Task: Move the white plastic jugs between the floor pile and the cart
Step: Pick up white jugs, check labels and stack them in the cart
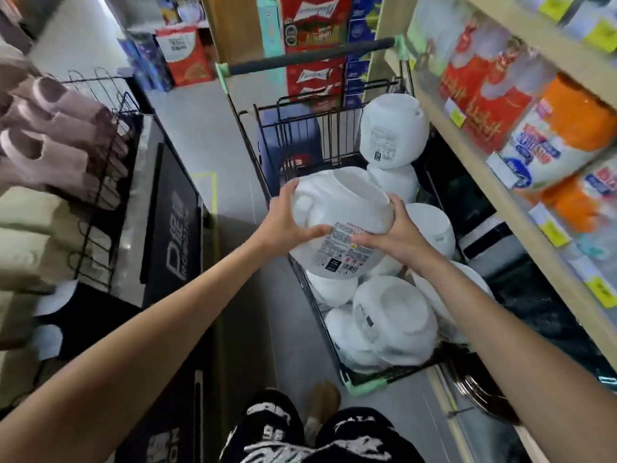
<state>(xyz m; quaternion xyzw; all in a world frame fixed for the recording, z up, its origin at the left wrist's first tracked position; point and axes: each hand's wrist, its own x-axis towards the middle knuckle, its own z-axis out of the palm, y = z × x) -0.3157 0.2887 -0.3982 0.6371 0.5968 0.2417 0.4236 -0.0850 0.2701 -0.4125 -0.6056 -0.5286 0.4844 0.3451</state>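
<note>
I hold a white plastic jug (337,208) tilted on its side above the left rim of the black wire cart (302,272). Its printed label faces me. My left hand (287,225) grips the jug's left side, fingers curled over its top edge. My right hand (394,235) grips its right side, thumb on the label. Inside the cart lie several more white jugs (394,322), heaped on their sides. One jug (390,132) stands tall at the cart's far right, stacked on another.
A wooden shelf unit (494,182) with packaged goods runs close along the cart's right side. A black wire rack (110,182) of rolled towels stands to the left. A dark floor mat (170,225) lies beside it. Red boxes (314,35) are stacked beyond the cart handle (307,58).
</note>
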